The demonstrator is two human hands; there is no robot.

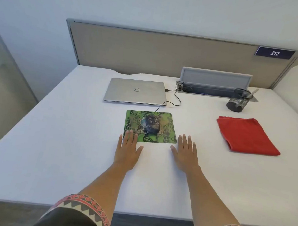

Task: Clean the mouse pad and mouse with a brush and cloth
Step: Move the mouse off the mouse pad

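Mouse pad [168, 132]: green, printed pattern, lies flat on the white bench [66, 141], mid-bench, just in front of the person. Mouse [152, 124]: dark, speckled, sits on the pad a little left of its centre. Its black cable [178, 99] runs off the pad's far edge and loops to the right side of a closed silver Dell laptop [135, 92], which lies just beyond the pad.

Left hand [127, 150]: flat, palm down, fingers straight, holding nothing. Its fingertips lie over the pad's near left corner. Right hand [186, 155]: flat on the bench, fingers straight and slightly spread, holding nothing, just beside the pad's near right corner. Patterned sleeve cuffs show at the bottom edge.

Red cloth [247, 135]: folded, on the bench well right of the pad, untouched.

Black mesh pen cup [236, 102]: beyond the cloth, with a pale handle [253, 94] leaning out of it. Cannot tell whether that is the brush.

Behind the cup, an open grey cable hatch [216, 77]. Tan partition [150, 50] along the far edge, with a plate reading 212 [274, 53].
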